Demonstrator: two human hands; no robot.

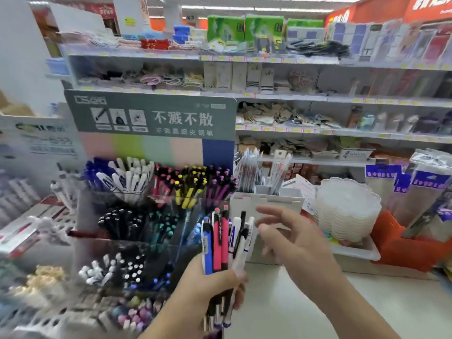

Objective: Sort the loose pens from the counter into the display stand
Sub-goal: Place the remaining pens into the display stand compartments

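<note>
left hand (210, 287) grips pen bunch (226, 243) upright just in front of display stand (137, 243), right hand (291, 243) w/ fingers spread, empty, prob. to pick one.

Both forearms are showing bare from the lower edge of the view up to the wrists, with no sleeve reaching into sight. The left hand (208, 287) and the right hand (291, 243) are wearing no gloves; whether any ring is worn is too blurred to tell.

The display stand's header sign (151, 113) reads 不溅不散 — white on grey.
</note>
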